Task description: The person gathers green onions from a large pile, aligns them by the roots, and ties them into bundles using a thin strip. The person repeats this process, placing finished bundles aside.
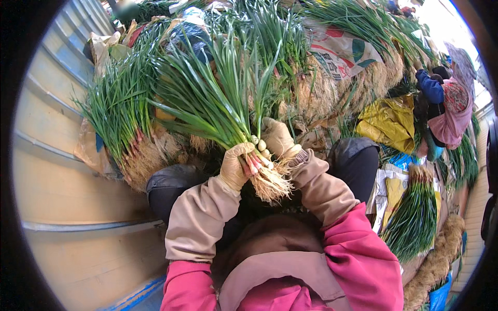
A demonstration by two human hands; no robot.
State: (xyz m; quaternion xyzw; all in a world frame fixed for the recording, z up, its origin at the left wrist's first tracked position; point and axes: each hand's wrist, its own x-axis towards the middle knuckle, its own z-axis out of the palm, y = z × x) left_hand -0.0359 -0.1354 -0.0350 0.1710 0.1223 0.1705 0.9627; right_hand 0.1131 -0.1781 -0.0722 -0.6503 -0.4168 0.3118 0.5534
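My left hand (pixel 236 167), in a pale glove, is closed around the lower stems of a bunch of green garlic (pixel 231 116). The long green leaves fan up and away from me. Pink-white stem ends and pale roots (pixel 274 185) point down toward my lap. My right hand (pixel 278 137), also gloved, is closed at the bunch's right side, on stalks beside several round whitish bulbs (pixel 262 145). Its fingertips are partly hidden behind the leaves.
More green garlic (pixel 122 109) lies piled at the left and far side, roots toward me. A corrugated wall (pixel 78 176) runs along my left. At right are a yellow sack (pixel 389 122), another bundle (pixel 414 217) and a person in pink (pixel 450 111) bending over.
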